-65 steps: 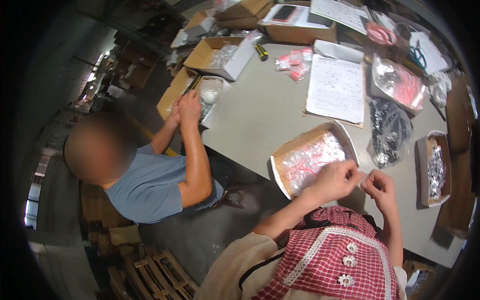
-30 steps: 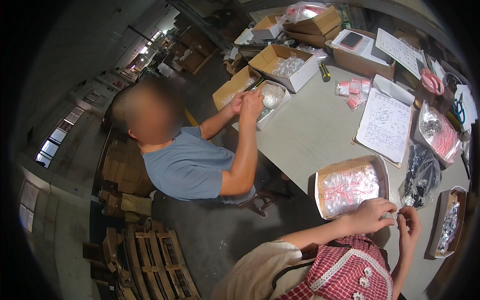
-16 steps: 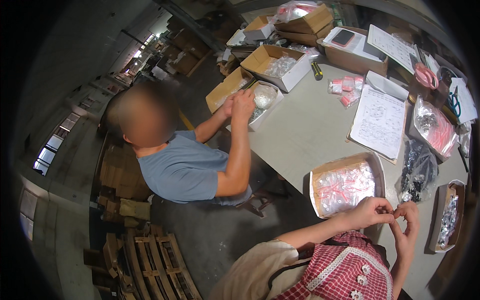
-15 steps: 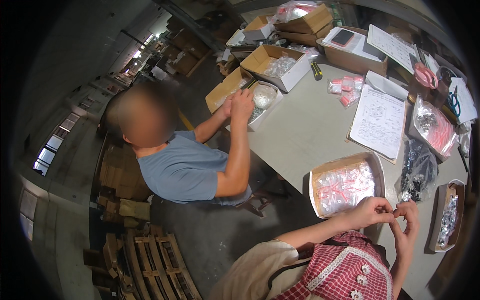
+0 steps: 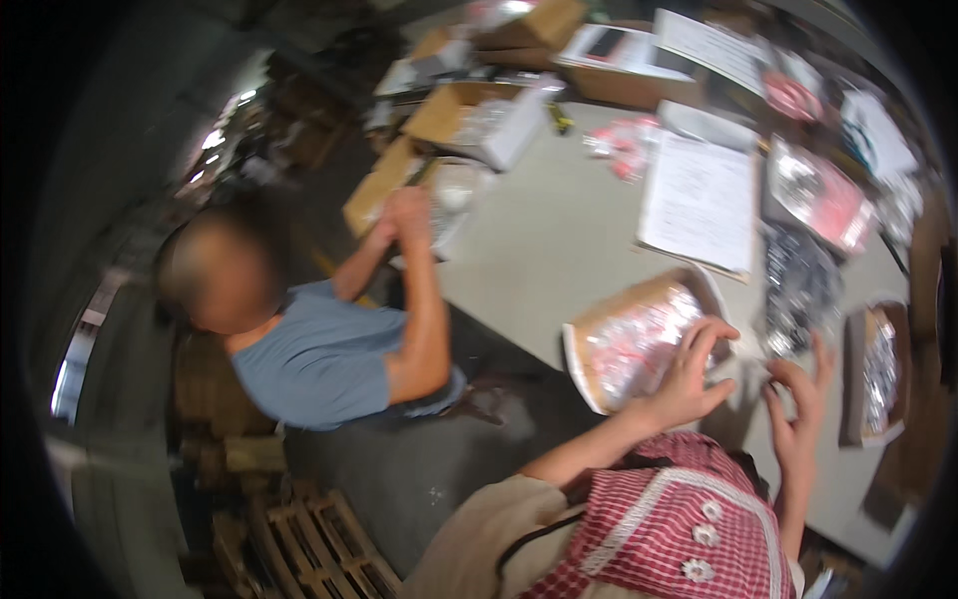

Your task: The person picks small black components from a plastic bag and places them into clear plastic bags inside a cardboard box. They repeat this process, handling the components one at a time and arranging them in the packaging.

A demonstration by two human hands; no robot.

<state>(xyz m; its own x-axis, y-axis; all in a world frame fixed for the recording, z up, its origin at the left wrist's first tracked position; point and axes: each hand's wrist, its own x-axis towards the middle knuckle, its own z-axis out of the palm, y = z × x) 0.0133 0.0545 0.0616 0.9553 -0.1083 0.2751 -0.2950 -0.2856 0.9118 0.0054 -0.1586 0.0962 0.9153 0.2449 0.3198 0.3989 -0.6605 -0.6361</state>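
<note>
My left hand (image 5: 689, 374) is over the near right edge of an open carton (image 5: 576, 367) of small clear bags with red pieces. Its fingers are spread, and I see nothing held in them. To its right, my right hand (image 5: 800, 404) is raised above the table with thumb and fingers apart. A pale, blurred patch lies between the two hands; what it is I cannot make out. Just beyond the right hand lies a clear bag of black parts (image 5: 798, 290). A narrow box of shiny small packets (image 5: 880, 369) stands to the right.
Across the table corner, a co-worker in a blue shirt (image 5: 329, 349) holds both hands together beside open cartons (image 5: 454, 105). A clipboard with written sheets (image 5: 699, 205) lies beyond my carton. Scissors (image 5: 858, 145) and a bag of red parts (image 5: 823, 195) lie farther right.
My hands were pinched together at the fingertips; now they are apart and open. The left one has moved left over the carton's edge. The whole view has shifted and blurred.
</note>
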